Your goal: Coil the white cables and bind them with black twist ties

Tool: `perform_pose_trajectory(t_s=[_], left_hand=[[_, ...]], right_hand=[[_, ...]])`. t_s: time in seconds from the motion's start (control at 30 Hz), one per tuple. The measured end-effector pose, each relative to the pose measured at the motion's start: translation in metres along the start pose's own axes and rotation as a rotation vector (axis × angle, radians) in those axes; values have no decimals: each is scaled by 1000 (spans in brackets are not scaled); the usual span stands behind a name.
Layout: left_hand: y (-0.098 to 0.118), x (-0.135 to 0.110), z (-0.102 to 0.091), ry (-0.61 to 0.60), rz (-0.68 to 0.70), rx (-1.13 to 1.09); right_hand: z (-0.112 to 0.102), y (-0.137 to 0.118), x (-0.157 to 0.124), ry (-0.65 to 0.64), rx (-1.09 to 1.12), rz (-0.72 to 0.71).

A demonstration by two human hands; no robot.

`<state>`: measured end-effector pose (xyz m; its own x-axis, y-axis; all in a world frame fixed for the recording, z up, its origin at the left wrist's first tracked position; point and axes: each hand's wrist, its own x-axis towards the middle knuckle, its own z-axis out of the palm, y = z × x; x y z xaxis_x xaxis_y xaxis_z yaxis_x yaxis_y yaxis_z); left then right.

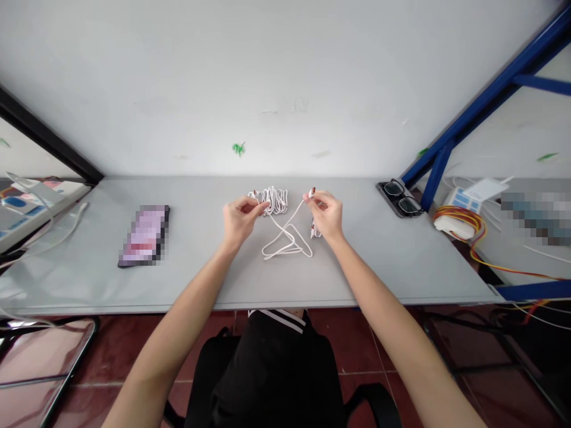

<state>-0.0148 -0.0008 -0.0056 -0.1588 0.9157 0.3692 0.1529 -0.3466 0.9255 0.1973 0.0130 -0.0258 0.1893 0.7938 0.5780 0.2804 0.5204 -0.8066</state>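
Note:
A folded bundle of white cable (277, 201) lies on the grey table in front of me. My left hand (239, 221) is at the bundle's left side, thumb and fingers pinched on the white cable. From the bundle, a loose loop of cable (288, 252) spreads over the tabletop between my hands and runs up to the right. My right hand (328, 215) pinches the cable near its end, where a small white and dark red tip (311, 192) sticks up above the fingers. Another white piece with dark red parts (315, 229) shows under the right hand, mostly hidden.
A phone (143, 235) lies to the left on the grey table (196, 196). Glasses on a dark case (400, 199) sit at the back right, beside a blue metal frame (439, 160). Coiled red and yellow wires (475, 223) lie beyond it. White cables are at the far left.

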Motion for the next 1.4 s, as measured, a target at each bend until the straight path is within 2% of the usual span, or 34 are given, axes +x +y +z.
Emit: perform_pose_trajectory(t_s=[0.2,0.43,0.57,0.7,0.8,0.93,1.1,1.27,1.4], left_hand=[[-1,-1,0,-14,-4,0],[2,0,-3,14,88,141],[5,1,-3,-47,-58,54],[13,0,-5,-115,-163,-72],[17,0,-10,-216,-228,-174],[15,3,-16,-321,-329,-317],[11,9,-17,-311,-397,-410],[11,9,-20,-307,-387,-409],[11,6,-20,-326,-435,-410]], right_hand=[[-1,-5,1,64,-22,14],[0,-10,-2,-36,180,254],[-2,-14,-2,-88,239,296],[-7,-19,0,-218,384,309],[-10,-19,2,-302,491,375],[-9,-15,1,-278,478,429],[-11,-13,4,-288,477,445],[-14,-11,8,-229,530,513],[-15,-9,9,-284,567,554]])
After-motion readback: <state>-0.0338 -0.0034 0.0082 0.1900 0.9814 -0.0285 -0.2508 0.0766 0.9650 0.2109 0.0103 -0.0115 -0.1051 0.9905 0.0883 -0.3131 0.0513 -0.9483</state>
